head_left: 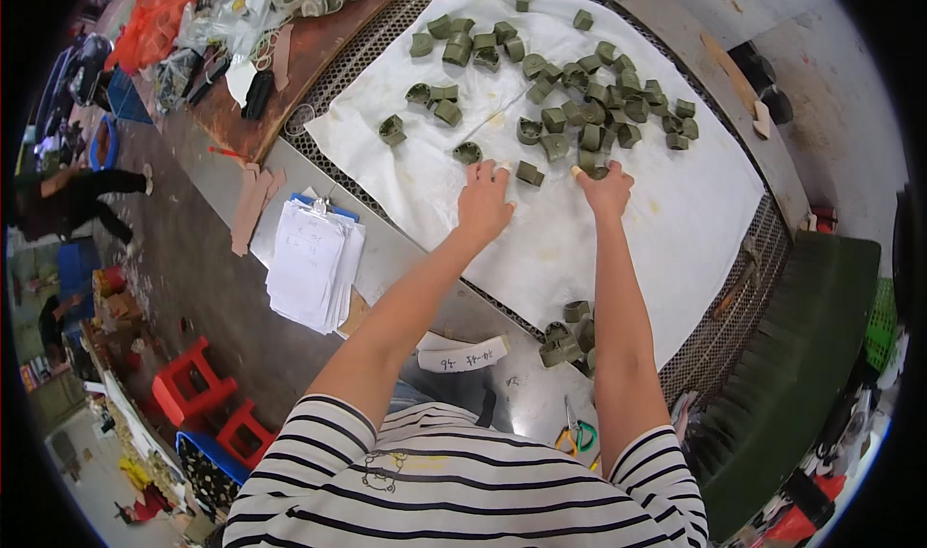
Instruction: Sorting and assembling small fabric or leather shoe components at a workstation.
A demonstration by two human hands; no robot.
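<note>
Both hands at green curled pieces [555, 146] on white cloth [690, 224].
Left hand [486, 202] loosely spread beside one ring [467, 152], contact unclear; right hand [606, 193] seems to pinch a green piece [598, 173] at the cluster's near edge. Sideways drag could scatter packed neighbours.

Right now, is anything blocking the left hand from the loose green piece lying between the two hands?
Nothing visible does: just white cloth shows between the left hand and that green piece. The right hand is on the piece's other side, out of the way.
</note>
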